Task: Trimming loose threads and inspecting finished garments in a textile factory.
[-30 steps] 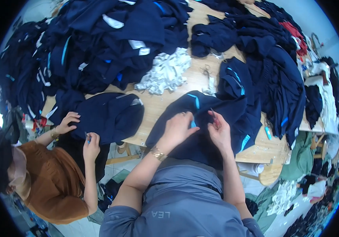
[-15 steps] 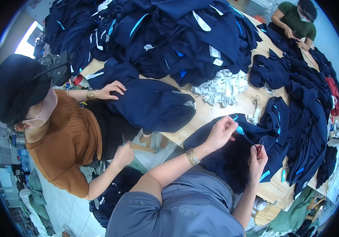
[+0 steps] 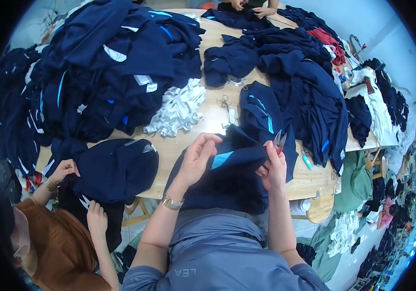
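Head view: navy cloth drawn between two hands, snips in the right

Right hand (image 3: pixel 273 167) is closed around small red-handled snips (image 3: pixel 279 147), their pale metal blades pointing up and spread in a narrow V. Its fingers also meet the edge of the navy garment (image 3: pixel 232 186); tucking the snips high in the fist probably leaves the fingertips some freedom for cloth. Left hand (image 3: pixel 199 154) is curled at the opposite end of that raised edge; whether its fingers pinch the fabric, I cannot tell. Between the hands the edge spans fairly straight, perhaps to keep a light-blue insert (image 3: pixel 221 160) flat and facing up.

The garment lies at the near side of the table (image 3: pixel 314 186), matte, soft and loosely folded, against the smooth pale wood. Beyond it sits a crinkled mound of white scraps (image 3: pixel 176 109), apparently gathered in one spot. A large navy pile (image 3: pixel 116 63) slumps behind, flecked with white and blue strips. At left, a co-worker in brown (image 3: pixel 62 242) handles another dark garment (image 3: pixel 116 169).
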The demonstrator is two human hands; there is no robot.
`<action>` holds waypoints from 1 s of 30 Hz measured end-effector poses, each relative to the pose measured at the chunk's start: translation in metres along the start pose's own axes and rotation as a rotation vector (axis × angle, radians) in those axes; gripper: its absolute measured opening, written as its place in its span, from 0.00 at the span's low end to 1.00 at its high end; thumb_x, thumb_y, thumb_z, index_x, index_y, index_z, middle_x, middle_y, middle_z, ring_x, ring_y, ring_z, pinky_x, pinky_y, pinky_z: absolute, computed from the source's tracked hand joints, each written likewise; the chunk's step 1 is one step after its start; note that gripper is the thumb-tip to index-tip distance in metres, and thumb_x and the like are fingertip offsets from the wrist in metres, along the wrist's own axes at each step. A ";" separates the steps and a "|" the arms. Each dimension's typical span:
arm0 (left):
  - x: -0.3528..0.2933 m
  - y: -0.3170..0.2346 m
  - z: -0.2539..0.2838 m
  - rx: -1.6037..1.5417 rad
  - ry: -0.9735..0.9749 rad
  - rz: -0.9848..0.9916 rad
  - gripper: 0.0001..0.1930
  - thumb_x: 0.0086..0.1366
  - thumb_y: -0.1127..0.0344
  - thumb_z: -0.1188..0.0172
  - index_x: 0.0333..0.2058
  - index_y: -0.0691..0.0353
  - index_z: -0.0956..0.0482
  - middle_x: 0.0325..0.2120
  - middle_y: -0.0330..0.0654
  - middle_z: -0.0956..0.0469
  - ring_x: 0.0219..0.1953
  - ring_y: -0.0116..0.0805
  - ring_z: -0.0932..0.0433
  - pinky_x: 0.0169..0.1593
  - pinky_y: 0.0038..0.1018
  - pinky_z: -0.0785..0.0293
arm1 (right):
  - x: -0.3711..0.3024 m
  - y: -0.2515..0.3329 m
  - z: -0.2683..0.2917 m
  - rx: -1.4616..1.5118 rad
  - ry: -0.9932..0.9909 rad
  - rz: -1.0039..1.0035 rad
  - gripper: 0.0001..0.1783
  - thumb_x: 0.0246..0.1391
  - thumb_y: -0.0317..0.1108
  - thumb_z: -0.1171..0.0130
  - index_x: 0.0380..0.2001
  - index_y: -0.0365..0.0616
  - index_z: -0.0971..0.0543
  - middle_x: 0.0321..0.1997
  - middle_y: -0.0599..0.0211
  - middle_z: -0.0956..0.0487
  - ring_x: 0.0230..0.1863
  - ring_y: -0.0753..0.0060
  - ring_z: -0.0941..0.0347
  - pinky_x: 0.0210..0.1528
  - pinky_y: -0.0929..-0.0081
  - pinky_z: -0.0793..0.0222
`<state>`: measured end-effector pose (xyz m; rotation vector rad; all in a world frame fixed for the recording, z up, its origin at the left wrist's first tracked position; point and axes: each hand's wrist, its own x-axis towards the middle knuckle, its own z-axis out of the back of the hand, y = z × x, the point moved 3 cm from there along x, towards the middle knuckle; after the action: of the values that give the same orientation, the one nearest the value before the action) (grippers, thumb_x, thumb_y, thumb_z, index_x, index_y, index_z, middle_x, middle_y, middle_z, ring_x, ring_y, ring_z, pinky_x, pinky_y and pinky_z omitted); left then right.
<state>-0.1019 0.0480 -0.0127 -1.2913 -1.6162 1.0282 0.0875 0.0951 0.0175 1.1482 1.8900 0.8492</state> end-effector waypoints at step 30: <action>-0.022 0.018 -0.022 -0.549 -0.222 0.409 0.07 0.64 0.62 0.46 0.33 0.57 0.23 0.30 0.33 0.22 0.27 0.21 0.25 0.30 0.17 0.27 | -0.038 0.006 -0.009 -1.406 0.128 0.680 0.12 0.34 0.22 0.42 0.28 0.43 0.26 0.21 0.61 0.25 0.23 0.59 0.26 0.25 0.70 0.33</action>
<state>-0.0727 0.0313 -0.0241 -1.9955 -1.9324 1.0278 0.0949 0.0612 0.0370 0.7225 0.4981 2.1293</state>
